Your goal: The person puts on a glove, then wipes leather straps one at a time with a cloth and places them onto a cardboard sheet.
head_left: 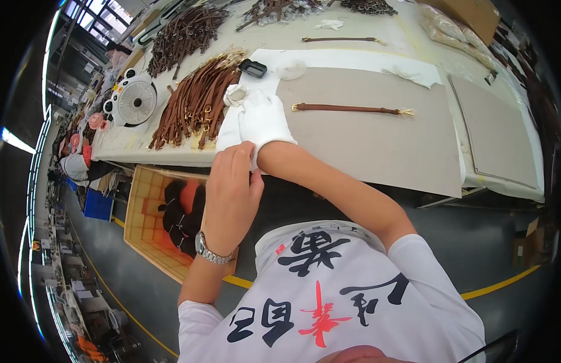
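My left hand (234,187), bare and with a metal watch (213,249) on its wrist, pinches the cuff of a white glove (263,121). That glove covers my right hand (256,112), which lies over the near edge of the table. Bunched white cloth hides the shape of my right fingers. Just left of them is a pile of brown leather straps (193,100) with gold buckles. To the right, a single brown strap (353,109) lies flat on a grey board (377,145). A small black tray (253,68) sits beyond the glove.
A white fan (135,103) stands at the table's left end. More strap piles (187,36) lie farther back, near another single strap (341,40). A second grey board (495,130) is at the right. Below the table edge stands a yellow crate (149,227) holding dark bundles.
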Motion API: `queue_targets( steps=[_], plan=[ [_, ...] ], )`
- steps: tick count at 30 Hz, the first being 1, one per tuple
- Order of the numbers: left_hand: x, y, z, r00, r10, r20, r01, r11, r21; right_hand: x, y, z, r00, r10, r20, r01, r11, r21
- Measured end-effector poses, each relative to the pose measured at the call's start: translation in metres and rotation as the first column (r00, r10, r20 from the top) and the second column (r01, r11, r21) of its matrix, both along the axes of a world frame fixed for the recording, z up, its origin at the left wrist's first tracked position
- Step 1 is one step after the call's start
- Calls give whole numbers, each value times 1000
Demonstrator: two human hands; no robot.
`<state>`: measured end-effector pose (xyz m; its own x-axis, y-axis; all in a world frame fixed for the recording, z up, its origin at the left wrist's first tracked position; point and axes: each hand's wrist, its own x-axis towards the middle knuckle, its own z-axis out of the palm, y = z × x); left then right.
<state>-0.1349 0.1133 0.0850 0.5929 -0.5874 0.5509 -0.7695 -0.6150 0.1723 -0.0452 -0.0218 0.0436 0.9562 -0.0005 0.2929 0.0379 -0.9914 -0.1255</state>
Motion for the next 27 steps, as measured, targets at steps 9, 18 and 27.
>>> queue_targets(
  steps=[9, 18, 27],
  plan=[
    [35, -18, -14, 998, -37, -46, 30, 990, -139, -19, -26, -8, 968, 248, 41, -252, 958, 139],
    [31, -50, 10, 910, -200, -363, 63, 932, -357, 13, -52, -14, 814, 422, 400, -480, 876, 52],
    [24, -93, -2, 934, -353, 57, 358, 920, -159, 19, -110, -14, 815, 396, 423, -538, 790, 296]
  ],
)
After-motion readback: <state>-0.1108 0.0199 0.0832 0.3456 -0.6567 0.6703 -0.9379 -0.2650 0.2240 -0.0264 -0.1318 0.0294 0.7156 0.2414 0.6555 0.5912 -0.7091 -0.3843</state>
